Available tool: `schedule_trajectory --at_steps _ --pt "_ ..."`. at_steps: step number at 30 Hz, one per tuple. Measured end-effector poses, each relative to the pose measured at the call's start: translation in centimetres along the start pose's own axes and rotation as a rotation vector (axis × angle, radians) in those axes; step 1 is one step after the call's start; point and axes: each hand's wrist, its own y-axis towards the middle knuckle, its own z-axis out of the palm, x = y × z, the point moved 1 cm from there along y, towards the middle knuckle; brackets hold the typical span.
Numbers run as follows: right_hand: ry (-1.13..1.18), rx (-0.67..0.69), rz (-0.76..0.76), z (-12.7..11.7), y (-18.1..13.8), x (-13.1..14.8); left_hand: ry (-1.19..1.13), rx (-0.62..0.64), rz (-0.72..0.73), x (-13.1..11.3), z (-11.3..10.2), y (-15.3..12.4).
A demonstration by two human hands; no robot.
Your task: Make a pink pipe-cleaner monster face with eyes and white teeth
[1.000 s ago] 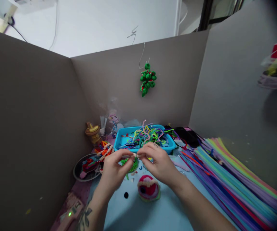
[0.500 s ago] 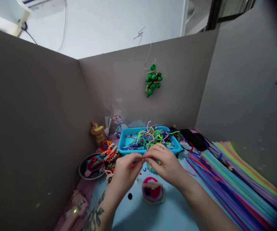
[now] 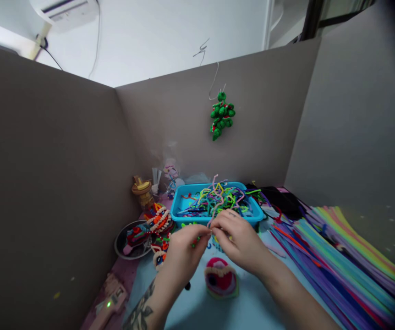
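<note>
My left hand [image 3: 188,247] and my right hand [image 3: 237,236] meet above the blue work surface, thumbs and forefingers pinched together. From the pinched fingertips a wavy pink pipe cleaner [image 3: 221,198] runs up in front of the tray; its lower end is hidden by the fingers. Below the hands sits a fuzzy piece [image 3: 221,277] in red, pink and cream with a dark round spot, on a light green base. A small black round piece [image 3: 187,286] shows partly beside my left wrist.
Behind the hands stands a blue tray [image 3: 183,189] of tangled pipe cleaners. Bundled pipe cleaners [image 3: 342,256] spread at right. To the left are a metal bowl [image 3: 118,250], a brown lidded cup [image 3: 143,192] and a pink glue gun [image 3: 110,305]. A green ornament [image 3: 222,114] hangs against the grey panel.
The view has shifted slightly, so things appear a little further right and lower. My hands keep their pinch, with the left forearm now covering more of the black piece.
</note>
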Motion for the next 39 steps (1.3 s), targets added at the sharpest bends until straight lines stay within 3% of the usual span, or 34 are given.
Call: schedule_trajectory --at_steps 9,13,20,26,31,39 --pt "0.118 0.029 0.197 1.1 0.2 -0.9 0.017 0.038 -0.032 1.0 0.2 0.2" --pt "0.113 0.058 0.251 1.6 0.0 -1.0 0.025 0.067 -0.107 1.9 0.3 0.4" --pt "0.168 0.03 0.293 2.1 -0.1 -1.4 0.062 0.057 -0.017 1.9 0.5 0.8" --pt "0.331 0.027 0.374 1.7 0.3 -1.6 0.015 0.083 -0.094 1.8 0.0 0.7" --pt "0.321 -0.078 0.294 0.6 0.2 -1.2 -0.088 0.037 -0.232 2.2 -0.5 0.6" --pt "-0.008 -0.088 0.061 0.9 -0.3 0.7 -0.046 0.002 -0.132 1.0 -0.7 0.3"
